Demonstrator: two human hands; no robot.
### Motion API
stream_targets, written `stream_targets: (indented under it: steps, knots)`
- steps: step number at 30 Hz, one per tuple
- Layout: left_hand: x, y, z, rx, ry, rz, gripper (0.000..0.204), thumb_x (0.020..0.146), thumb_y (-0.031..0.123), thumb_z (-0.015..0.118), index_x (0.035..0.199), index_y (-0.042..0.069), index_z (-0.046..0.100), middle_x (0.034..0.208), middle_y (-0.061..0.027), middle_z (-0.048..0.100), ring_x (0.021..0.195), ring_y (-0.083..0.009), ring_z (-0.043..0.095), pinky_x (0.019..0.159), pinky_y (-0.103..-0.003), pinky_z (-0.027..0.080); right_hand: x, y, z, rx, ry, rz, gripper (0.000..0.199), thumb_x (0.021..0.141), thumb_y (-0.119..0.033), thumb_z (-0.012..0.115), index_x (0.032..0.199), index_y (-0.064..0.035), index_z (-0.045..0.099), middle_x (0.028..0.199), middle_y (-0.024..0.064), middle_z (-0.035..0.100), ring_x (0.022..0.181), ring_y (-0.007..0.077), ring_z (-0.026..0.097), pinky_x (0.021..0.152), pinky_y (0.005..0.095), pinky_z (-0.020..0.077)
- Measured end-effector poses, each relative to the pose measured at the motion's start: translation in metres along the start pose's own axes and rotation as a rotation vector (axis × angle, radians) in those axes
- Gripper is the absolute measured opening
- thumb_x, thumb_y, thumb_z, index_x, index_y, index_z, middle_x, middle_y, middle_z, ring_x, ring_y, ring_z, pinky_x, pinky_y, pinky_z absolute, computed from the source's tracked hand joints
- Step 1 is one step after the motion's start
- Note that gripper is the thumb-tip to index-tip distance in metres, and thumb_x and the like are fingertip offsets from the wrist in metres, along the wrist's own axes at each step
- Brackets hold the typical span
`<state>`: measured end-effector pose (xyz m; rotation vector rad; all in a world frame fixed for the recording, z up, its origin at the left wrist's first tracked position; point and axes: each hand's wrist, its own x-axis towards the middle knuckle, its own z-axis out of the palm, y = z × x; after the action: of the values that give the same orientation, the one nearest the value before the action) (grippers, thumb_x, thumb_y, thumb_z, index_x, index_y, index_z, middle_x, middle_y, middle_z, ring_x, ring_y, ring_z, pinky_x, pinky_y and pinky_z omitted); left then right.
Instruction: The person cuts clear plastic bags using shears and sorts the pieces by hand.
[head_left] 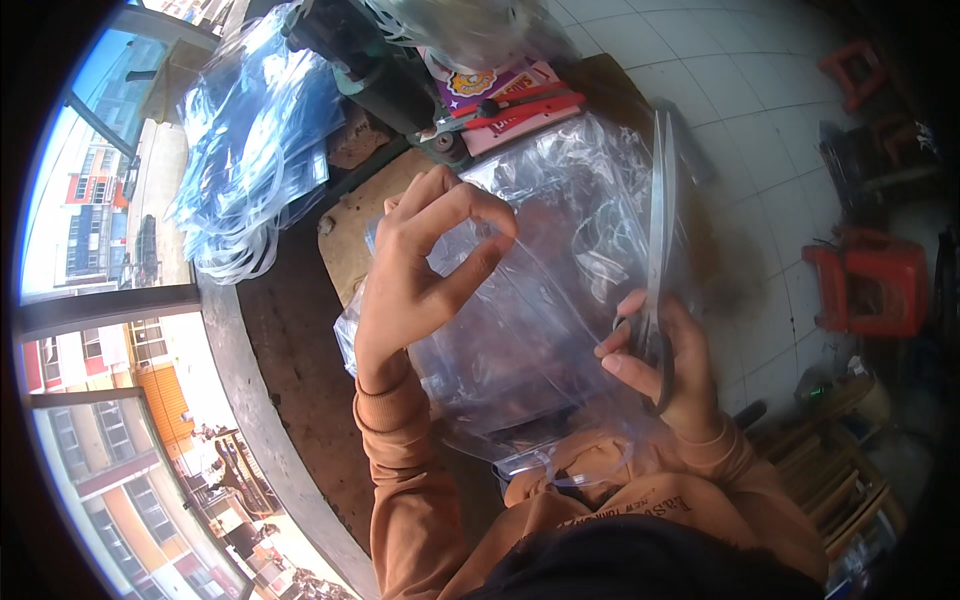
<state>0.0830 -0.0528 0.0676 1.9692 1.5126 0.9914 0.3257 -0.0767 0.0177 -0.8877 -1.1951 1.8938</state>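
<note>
My right hand [685,365] grips black-handled scissors [660,215], their long blades pointing away from me and almost together. Its thumb and fingertips come close to the clear plastic bag [530,330] spread before me. Over the bag's left part, my left hand [425,255] is raised with thumb and forefinger pinched together. A faint line runs from that pinch toward the right fingers; whether it is a thread or a plastic edge, I cannot tell. Near my lap, a clear looped handle [595,480] shows at the bag's near end.
A pile of clear bags with looped handles [250,150] lies at the far left. Beyond my left hand stands a dark machine [375,75], with red-handled cutters [510,108] on a pink-purple package [515,130]. Red stools [870,285] stand on the tiled floor [745,140] at right.
</note>
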Motion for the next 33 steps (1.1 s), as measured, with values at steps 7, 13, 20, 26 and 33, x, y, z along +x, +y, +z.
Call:
stream_targets:
  steps: [7, 13, 20, 26, 33]
  knots:
    - [-0.004, -0.008, -0.009, -0.045, 0.031, 0.0, 0.014, 0.064, -0.002, 0.064, 0.077, 0.001, 0.06, 0.075, -0.0065, 0.056, 0.071, -0.0197, 0.049, 0.066, -0.029, 0.038, 0.001, -0.004, -0.001, -0.07, 0.004, -0.001, 0.041, 0.073, 0.004, 0.065, 0.108, -0.0032, 0.045, 0.08, 0.0043, 0.059, 0.077, 0.0059, 0.056, 0.07, 0.0187, 0.0426]
    - [-0.01, 0.006, -0.015, 0.189, -0.017, -0.066, 0.014, 0.065, 0.002, 0.065, 0.078, 0.005, 0.059, 0.086, -0.0032, 0.057, 0.086, -0.0201, 0.051, 0.081, -0.035, 0.034, 0.0, 0.003, 0.005, -0.062, 0.087, -0.046, 0.042, 0.073, 0.007, 0.065, 0.108, -0.0034, 0.045, 0.083, 0.004, 0.057, 0.078, 0.0059, 0.055, 0.069, 0.0184, 0.0442]
    - [-0.028, 0.049, 0.042, 0.517, -0.338, 0.168, 0.017, 0.066, 0.021, 0.069, 0.081, 0.017, 0.063, 0.091, 0.0082, 0.058, 0.106, -0.0106, 0.051, 0.099, -0.055, 0.014, 0.003, 0.01, 0.014, -0.022, 0.037, -0.107, 0.045, 0.073, 0.01, 0.063, 0.11, -0.0038, 0.043, 0.085, 0.0035, 0.055, 0.084, 0.0074, 0.055, 0.07, 0.0198, 0.0454]
    - [-0.028, 0.018, 0.04, 0.414, -0.318, 0.149, 0.012, 0.067, 0.02, 0.071, 0.076, 0.016, 0.064, 0.08, 0.0064, 0.057, 0.087, -0.0112, 0.053, 0.09, -0.046, 0.025, 0.002, 0.006, 0.01, -0.078, 0.044, -0.031, 0.05, 0.073, 0.007, 0.065, 0.116, -0.0042, 0.043, 0.088, 0.0062, 0.058, 0.078, 0.0071, 0.055, 0.07, 0.02, 0.0425]
    - [-0.025, 0.017, 0.04, 0.334, -0.32, 0.125, 0.014, 0.065, 0.02, 0.073, 0.077, 0.019, 0.065, 0.08, 0.007, 0.058, 0.087, -0.0112, 0.053, 0.088, -0.045, 0.025, 0.001, 0.007, 0.006, -0.111, 0.048, -0.016, 0.046, 0.074, 0.005, 0.065, 0.114, -0.0037, 0.045, 0.082, 0.0055, 0.059, 0.075, 0.0059, 0.054, 0.069, 0.0187, 0.0416]
